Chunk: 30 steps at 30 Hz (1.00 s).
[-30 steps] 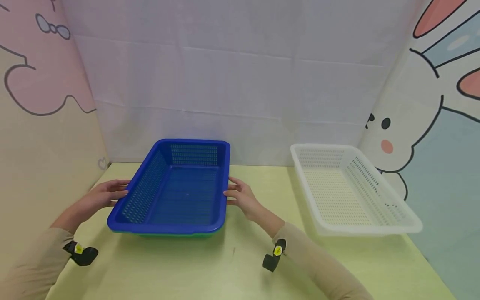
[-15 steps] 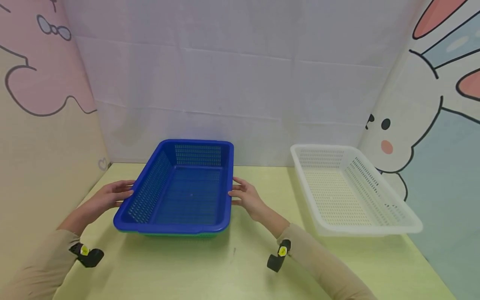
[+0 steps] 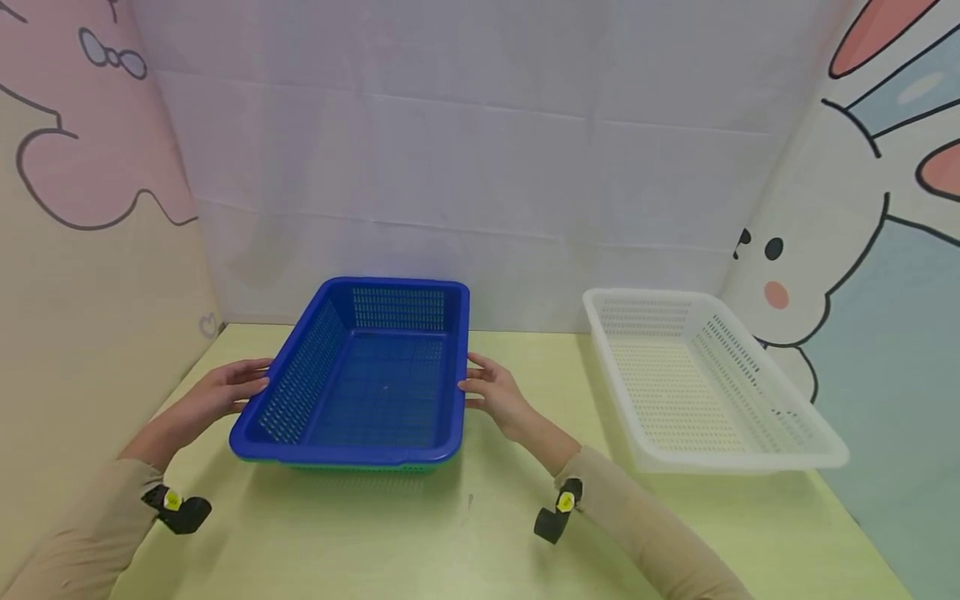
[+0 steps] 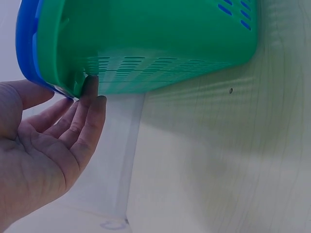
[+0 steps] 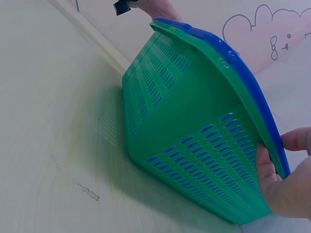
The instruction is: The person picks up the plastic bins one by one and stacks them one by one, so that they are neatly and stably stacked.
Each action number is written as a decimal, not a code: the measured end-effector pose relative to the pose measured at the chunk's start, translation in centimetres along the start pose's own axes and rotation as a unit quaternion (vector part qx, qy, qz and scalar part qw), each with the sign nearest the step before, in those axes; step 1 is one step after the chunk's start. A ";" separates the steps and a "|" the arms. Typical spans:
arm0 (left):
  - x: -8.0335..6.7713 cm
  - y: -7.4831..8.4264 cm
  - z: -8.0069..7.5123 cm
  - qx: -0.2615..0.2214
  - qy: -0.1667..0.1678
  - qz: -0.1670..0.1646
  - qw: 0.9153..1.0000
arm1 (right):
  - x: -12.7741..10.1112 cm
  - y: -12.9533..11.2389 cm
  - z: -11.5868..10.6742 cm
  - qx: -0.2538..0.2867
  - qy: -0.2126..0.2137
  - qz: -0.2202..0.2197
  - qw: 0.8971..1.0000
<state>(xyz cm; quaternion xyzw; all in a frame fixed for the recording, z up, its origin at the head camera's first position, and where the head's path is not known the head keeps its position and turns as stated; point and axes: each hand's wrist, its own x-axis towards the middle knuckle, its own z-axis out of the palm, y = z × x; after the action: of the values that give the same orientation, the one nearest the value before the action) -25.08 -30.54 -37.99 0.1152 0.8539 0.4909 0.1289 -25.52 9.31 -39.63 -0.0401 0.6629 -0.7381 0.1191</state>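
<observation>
A blue perforated basket sits nested inside a green one, whose edge shows as a thin strip under the blue rim. My left hand holds the left long side. In the left wrist view its fingers reach under the green rim and the thumb lies by the blue rim. My right hand holds the right long side, with its thumb over the blue rim and its fingers under the green wall. The pair casts a shadow on the table and seems slightly raised.
An empty white perforated basket stands on the yellow-green table at the right, close to the rabbit-painted wall. A white cloth backdrop closes the rear and a pink wall the left. Black wrist cameras hang under both sleeves.
The stacked baskets and both hands have shifted a little to the right. Both hands keep the same hold on the sides.
</observation>
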 end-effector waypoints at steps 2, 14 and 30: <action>-0.1 0.0 0.1 0.001 0.005 -0.004 1.000 | 0.0 0.0 0.1 0.006 -0.003 0.000 1.000; -0.3 2.0 0.6 0.103 0.055 -0.005 0.993 | -0.5 -0.4 -0.9 -0.073 0.004 -0.009 0.997; 4.0 12.2 5.9 0.060 0.129 -0.040 0.989 | -2.0 -5.0 -7.6 -0.248 -0.020 -0.021 0.968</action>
<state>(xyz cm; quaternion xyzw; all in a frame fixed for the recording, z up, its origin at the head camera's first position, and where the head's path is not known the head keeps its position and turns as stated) -26.06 -18.47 -30.71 0.0242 0.8951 0.4441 0.0301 -25.83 17.55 -35.41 -0.0967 0.8218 -0.5520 0.1031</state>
